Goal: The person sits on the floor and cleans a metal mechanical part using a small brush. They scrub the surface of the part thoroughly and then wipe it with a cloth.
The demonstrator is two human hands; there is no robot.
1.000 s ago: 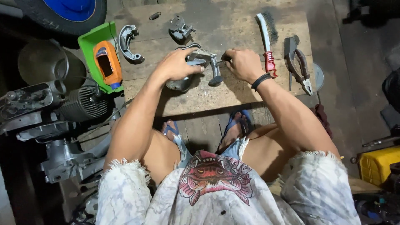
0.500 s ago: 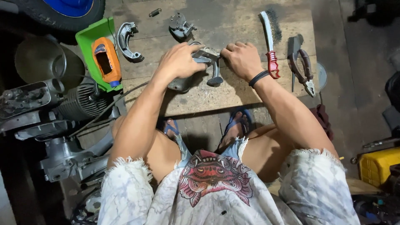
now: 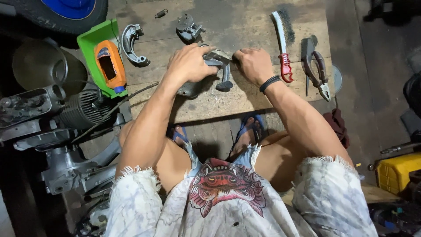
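Observation:
A grey metal brake plate with a lever arm (image 3: 224,77) lies on a wooden board (image 3: 245,98). My left hand (image 3: 189,63) grips the top of that plate, pressing it down. My right hand (image 3: 252,63) is closed on a small part at the plate's right side; what it pinches is hidden by the fingers. A black band circles my right wrist.
On the board lie a curved brake shoe (image 3: 130,44), a small metal part (image 3: 189,27), a spring (image 3: 160,13), a red-handled wire brush (image 3: 282,44) and pliers (image 3: 316,72). A green tray with an orange bottle (image 3: 108,66) sits left, an engine (image 3: 66,127) below it, a yellow box (image 3: 394,173) right.
Both hands stay on the brake plate; my right hand has drawn close against it and my left has shifted slightly over its top. The view drifted a little.

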